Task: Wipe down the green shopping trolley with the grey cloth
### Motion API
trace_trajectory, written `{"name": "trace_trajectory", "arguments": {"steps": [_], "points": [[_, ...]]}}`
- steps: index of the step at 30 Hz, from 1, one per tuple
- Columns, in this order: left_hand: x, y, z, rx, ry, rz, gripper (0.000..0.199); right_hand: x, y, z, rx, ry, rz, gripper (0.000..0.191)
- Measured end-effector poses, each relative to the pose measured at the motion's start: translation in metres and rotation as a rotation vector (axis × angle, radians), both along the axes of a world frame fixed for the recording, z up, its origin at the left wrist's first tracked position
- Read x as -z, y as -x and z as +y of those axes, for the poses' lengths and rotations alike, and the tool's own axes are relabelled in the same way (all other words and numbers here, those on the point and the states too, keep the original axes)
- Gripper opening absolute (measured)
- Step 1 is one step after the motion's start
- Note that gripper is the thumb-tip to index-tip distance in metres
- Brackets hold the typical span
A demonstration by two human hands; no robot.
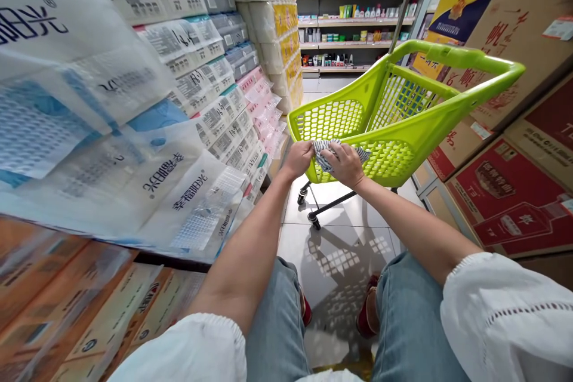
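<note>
A lime-green plastic shopping cart with latticed sides stands in front of me. My left hand is closed at the cart's near left corner, its fingertips partly hidden. Beside it, my right hand presses a grey-and-white striped cloth against the cart's side just below the rim. The cloth is bunched under the fingers, and one end sticks out to the right of the hand. I see nothing inside the basket.
Stacked plastic-wrapped tissue packs rise close on the left. Cardboard cartons line the right. Shelves of bottles and boxes stand behind the cart. The cart's wheels rest on the tiled floor ahead of my feet.
</note>
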State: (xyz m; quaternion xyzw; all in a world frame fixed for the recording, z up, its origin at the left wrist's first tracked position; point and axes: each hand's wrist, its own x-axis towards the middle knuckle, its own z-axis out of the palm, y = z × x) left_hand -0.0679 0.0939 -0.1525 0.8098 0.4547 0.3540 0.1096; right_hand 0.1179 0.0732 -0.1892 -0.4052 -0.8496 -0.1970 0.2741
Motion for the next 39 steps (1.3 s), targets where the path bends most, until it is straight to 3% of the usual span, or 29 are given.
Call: {"name": "trace_trajectory", "arguments": {"steps": [6, 9, 12, 17, 19, 22, 28, 31, 35, 39], "points": [[0.002, 0.002, 0.003, -0.034, -0.027, 0.011, 0.039, 0.040, -0.001, 0.001, -0.121, 0.066, -0.178, 0.034], [0.002, 0.003, 0.003, -0.029, -0.053, 0.020, 0.039, 0.050, -0.005, -0.004, -0.184, 0.080, -0.274, 0.032], [0.002, 0.003, 0.003, -0.037, -0.061, 0.027, 0.039, 0.040, -0.007, -0.004, -0.174, 0.082, -0.271, 0.032], [0.001, 0.004, 0.006, -0.044, -0.048, 0.020, 0.040, -0.006, 0.000, 0.004, -0.065, -0.006, -0.093, 0.034], [0.001, 0.005, 0.007, -0.049, -0.049, 0.014, 0.040, -0.017, 0.004, 0.006, -0.041, -0.040, -0.044, 0.035], [0.001, 0.008, 0.009, -0.053, -0.051, 0.002, 0.040, -0.010, 0.009, 0.008, -0.032, -0.030, -0.046, 0.035], [0.001, 0.011, 0.010, -0.043, -0.034, -0.029, 0.037, 0.039, 0.013, 0.004, -0.142, 0.044, -0.225, 0.033], [0.001, 0.012, 0.010, -0.048, -0.017, -0.027, 0.038, 0.052, 0.010, -0.001, -0.172, 0.077, -0.271, 0.031], [0.001, 0.013, 0.010, -0.041, -0.012, -0.030, 0.037, 0.046, 0.007, -0.002, -0.205, 0.093, -0.286, 0.029], [0.000, 0.016, 0.012, -0.049, -0.013, -0.030, 0.038, 0.017, 0.002, 0.005, -0.151, -0.015, -0.219, 0.030]]}}
